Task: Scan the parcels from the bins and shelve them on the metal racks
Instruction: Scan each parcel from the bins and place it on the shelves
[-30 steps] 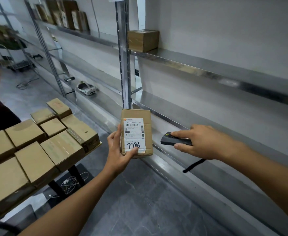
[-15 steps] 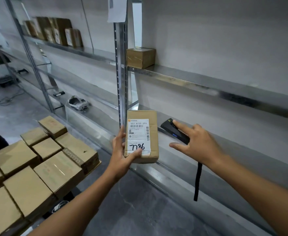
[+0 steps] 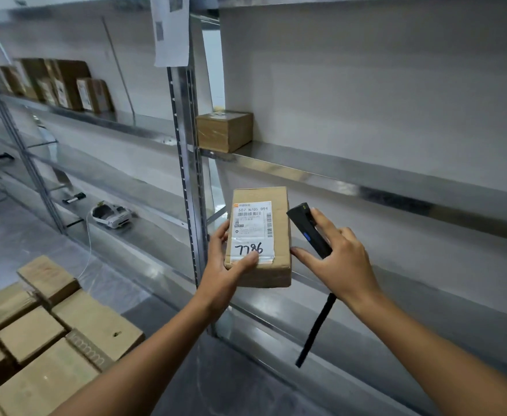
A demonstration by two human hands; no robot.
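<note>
Reading plainly across the white label (image 3: 252, 223) is the printed code "507 N/05 094", with a barcode under it, a second barcode running up the right edge, and "7786" handwritten in thick black marker at the bottom; the small print and the orange mark in the top corner are too fine to make out. That label covers most of the front face of the parcel (image 3: 280, 202), a plain brown rectangular cardboard box held upright in the air in front of the rack's perforated steel upright (image 3: 190, 175), below the shiny metal shelf (image 3: 366, 183). The left hand (image 3: 223, 268) grasps it from the left side, thumb pressed on the label's lower edge and fingers wrapped behind. The right hand (image 3: 337, 259) holds a slim black scanner (image 3: 309, 232) with a small blue button, its tip just beside the parcel's right edge, and a black wrist strap (image 3: 316, 328) dangles below. On the shelf above sits a squat taped carton (image 3: 223, 132). Farther left, labelled parcels (image 3: 63, 85) stand on edge in a row. A printed sheet (image 3: 169, 28) hangs on the upright, its text unreadable. A white device (image 3: 109, 216) lies on a lower shelf. At lower left, brown boxes (image 3: 51, 340) lie packed flat side by side.
</note>
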